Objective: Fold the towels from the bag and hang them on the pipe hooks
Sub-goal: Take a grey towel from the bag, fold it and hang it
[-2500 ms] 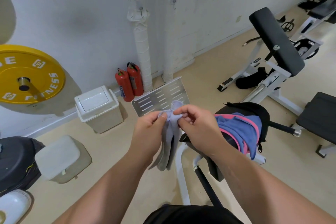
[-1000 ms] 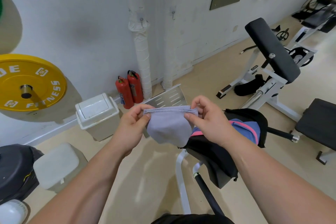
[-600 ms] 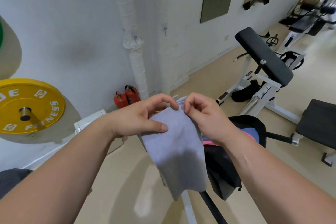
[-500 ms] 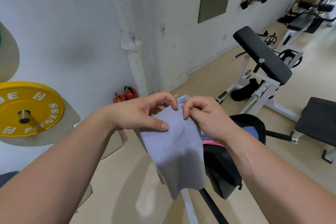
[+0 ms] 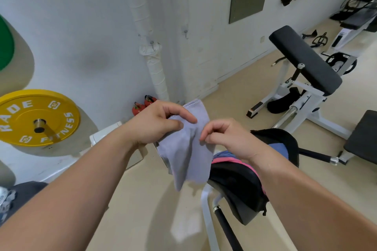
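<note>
The towel [image 5: 187, 149] is plain pale lilac. The bag [image 5: 240, 185] is black, and the cloth [image 5: 280, 147] in it is blue with a pink band. The weight plate [image 5: 36, 117] is yellow with white lettering, the fire extinguishers [image 5: 142, 106] red, the pipe [image 5: 155, 63] white, the bench pad [image 5: 304, 61] black, the floor [image 5: 142, 199] beige.

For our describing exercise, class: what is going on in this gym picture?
A person is folding a lilac towel in the air. The left hand grips its upper part; the right hand pinches its edge. The bag beside it holds a blue towel. The hook on the pipe is bare.
</note>
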A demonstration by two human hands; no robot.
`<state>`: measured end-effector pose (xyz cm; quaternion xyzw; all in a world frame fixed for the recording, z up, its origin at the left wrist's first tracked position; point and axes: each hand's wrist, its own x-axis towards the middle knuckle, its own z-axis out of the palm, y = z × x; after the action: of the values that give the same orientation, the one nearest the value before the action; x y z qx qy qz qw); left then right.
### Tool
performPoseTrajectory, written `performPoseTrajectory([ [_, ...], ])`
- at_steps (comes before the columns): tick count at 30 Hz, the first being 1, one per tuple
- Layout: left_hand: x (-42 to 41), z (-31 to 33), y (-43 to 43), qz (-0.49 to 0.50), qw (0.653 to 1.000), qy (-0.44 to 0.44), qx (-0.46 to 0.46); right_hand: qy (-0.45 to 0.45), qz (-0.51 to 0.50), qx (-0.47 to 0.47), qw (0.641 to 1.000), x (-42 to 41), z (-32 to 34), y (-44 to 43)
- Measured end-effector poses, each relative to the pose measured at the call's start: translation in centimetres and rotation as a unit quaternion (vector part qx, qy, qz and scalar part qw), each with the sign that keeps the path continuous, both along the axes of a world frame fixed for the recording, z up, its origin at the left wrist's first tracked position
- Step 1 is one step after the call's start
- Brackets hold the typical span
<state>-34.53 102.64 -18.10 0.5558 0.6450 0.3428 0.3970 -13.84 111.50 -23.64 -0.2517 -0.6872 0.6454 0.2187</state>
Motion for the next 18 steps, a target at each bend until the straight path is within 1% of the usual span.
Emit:
performPoseTrajectory([
  [3,1.5,0.2,0.3,0.084,0.996,-0.041,0.015,-0.051,0.086,-0.014,0.995,1.8,-2.3,0.4],
  [5,2.6,0.6,0.4,0.127,0.989,-0.071,0.031,-0.093,0.112,-0.006,0.989,3.0,-4.0,0.7],
  [7,3.3,0.6,0.4,0.176,0.98,-0.084,0.045,-0.125,0.117,0.03,0.985,4.1,-5.6,1.3],
  [9,3.7,0.1,0.1,0.214,0.974,-0.064,0.039,-0.148,0.121,0.074,0.979,5.7,-7.0,2.2],
  [13,4.2,-2.3,-1.6,0.266,0.964,0.011,-0.005,-0.204,0.149,0.118,0.96,9.0,-9.1,4.5],
  [15,5.3,-3.8,-2.4,0.315,0.949,0.009,-0.015,-0.226,0.173,0.13,0.95,10.6,-9.7,5.6],
  [18,7.0,-5.9,-3.7,0.372,0.928,-0.02,-0.02,-0.221,0.166,0.097,0.956,12.6,-9.5,6.7],
])
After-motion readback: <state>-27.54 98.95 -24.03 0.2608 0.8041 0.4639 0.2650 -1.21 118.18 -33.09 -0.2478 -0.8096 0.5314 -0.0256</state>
